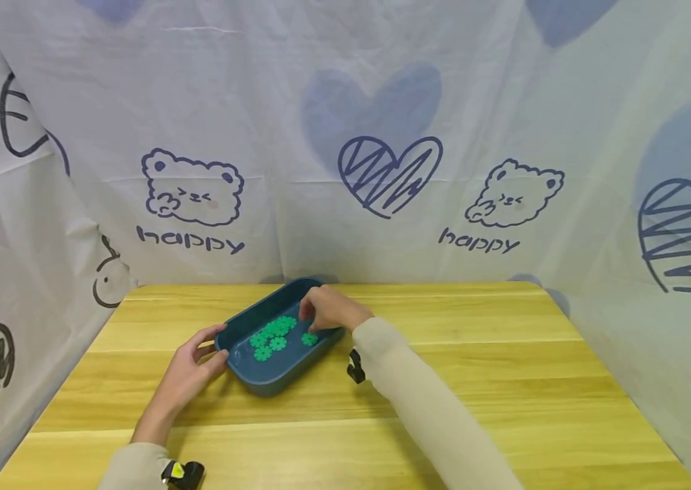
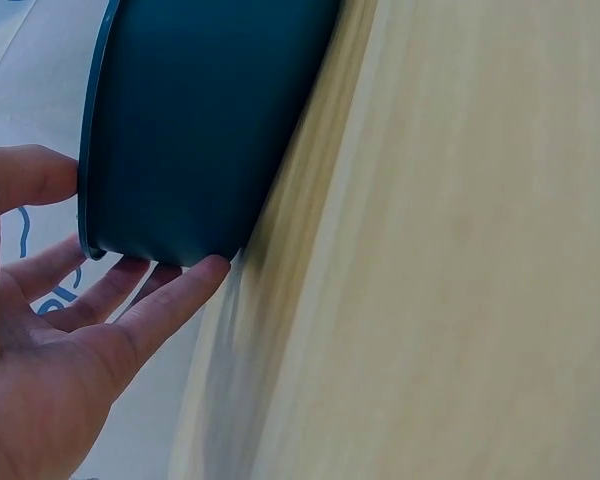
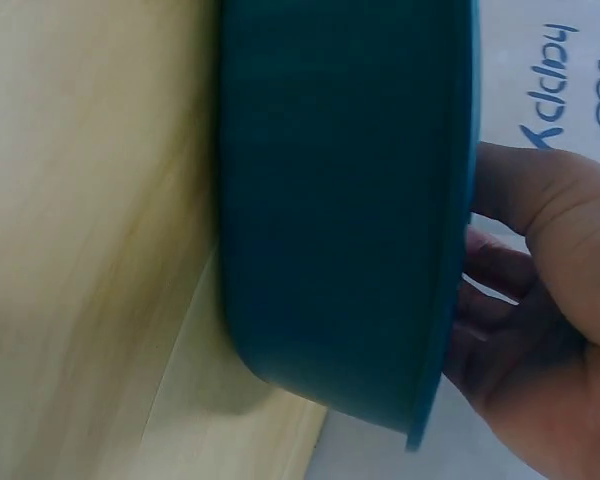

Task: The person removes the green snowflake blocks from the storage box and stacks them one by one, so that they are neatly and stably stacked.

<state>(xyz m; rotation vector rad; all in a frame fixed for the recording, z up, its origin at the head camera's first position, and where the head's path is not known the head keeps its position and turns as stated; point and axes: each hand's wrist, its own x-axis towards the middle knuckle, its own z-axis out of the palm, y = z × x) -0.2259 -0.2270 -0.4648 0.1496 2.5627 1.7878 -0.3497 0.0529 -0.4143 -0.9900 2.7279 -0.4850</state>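
A dark blue-green oblong plastic tub sits at an angle near the table's far edge. At its left end my left hand grips it; in the left wrist view the thumb is against the rim and the fingers spread along the outer end wall. Several green flower-shaped pieces lie bunched on the tub's floor. My right hand reaches over the right rim, digits bent down and apart, one tip right at a separate green flower piece. In the right wrist view the tub's wall hides those fingertips.
The tub stands on a wooden table with light and dark yellow bands. Behind the table and along both sides hangs a white cloth with printed hearts and bears. Each wrist carries a small black camera.
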